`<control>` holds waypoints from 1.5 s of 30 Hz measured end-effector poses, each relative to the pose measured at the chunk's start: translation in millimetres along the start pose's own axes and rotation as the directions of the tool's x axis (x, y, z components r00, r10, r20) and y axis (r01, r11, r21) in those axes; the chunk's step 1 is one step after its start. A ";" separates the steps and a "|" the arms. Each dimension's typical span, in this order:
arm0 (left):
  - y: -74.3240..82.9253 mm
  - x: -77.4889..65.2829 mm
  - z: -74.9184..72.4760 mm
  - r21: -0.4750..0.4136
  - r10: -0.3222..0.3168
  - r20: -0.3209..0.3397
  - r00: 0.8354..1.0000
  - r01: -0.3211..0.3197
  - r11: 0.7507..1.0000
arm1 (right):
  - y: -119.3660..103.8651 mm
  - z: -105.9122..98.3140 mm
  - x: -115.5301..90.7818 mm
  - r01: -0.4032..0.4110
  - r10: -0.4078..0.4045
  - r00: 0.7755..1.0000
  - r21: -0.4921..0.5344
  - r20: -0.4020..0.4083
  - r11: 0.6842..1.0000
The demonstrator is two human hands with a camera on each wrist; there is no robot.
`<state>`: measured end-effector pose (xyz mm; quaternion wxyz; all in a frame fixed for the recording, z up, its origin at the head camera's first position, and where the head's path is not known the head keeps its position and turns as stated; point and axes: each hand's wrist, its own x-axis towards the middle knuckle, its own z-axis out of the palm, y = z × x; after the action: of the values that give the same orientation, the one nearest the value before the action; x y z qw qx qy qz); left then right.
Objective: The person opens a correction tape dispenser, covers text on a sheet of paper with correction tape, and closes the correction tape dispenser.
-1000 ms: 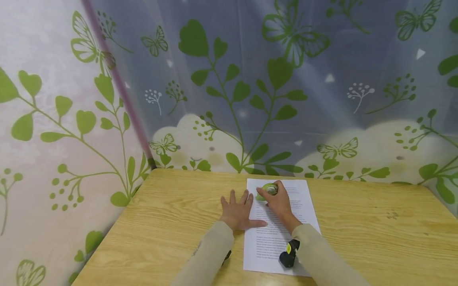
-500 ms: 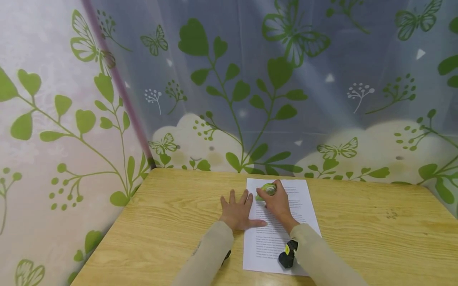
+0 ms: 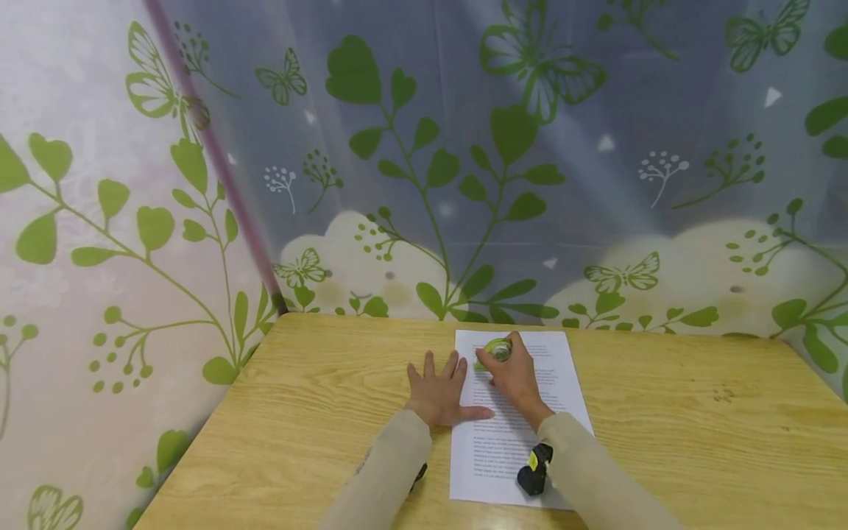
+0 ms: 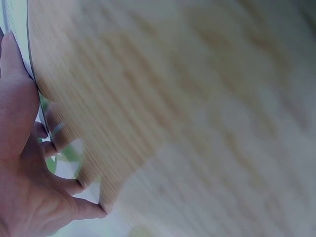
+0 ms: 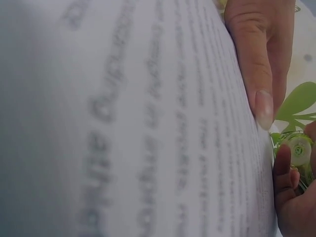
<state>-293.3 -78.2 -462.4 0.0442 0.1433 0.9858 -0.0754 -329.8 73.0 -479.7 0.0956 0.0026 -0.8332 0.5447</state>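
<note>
A white sheet of printed paper (image 3: 503, 486) lies lengthwise on the wooden table. My left hand (image 3: 439, 397) rests flat at its left edge, fingers spread over the wood and thumb reaching onto the print. Near the top left of the text, my right hand (image 3: 518, 377) grips a green see-through correction tape (image 3: 497, 350), its tip close to the upper lines. In the right wrist view the pale reel of the correction tape (image 5: 299, 148) shows between the fingers, with the left thumb (image 5: 261, 94) pressing on the paper. The left wrist view shows the spread left hand (image 4: 34, 192) against the wood.
The wooden table (image 3: 318, 412) stretches to both sides of the paper and ends at a fabric wall (image 3: 424, 184) printed with leaves and butterflies. A black wrist camera (image 3: 534, 471) hangs over the paper's lower right part.
My right hand, with the correction tape, has shifted very slightly left over the paper. The left hand stays in place.
</note>
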 end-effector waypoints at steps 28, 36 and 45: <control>2.1 0.5 2.3 -0.028 0.003 0.008 1.000 -0.003 1.000 | 8.4 -18.0 1.2 -0.003 0.005 1.000 -0.067 0.023 0.998; 2.9 -1.2 -0.1 -0.028 0.002 0.008 1.000 -0.002 1.000 | 9.4 -24.2 1.3 -0.012 0.013 1.000 -0.074 0.016 0.997; 1.4 -1.9 -1.4 -0.020 0.002 0.015 1.000 -0.002 1.000 | 13.8 -32.0 2.0 0.001 0.001 1.000 -0.076 0.025 0.997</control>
<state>-291.2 -77.2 -461.0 0.0533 0.1433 0.9860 -0.0665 -328.3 107.9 -479.5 0.0851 0.0060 -0.8545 0.5124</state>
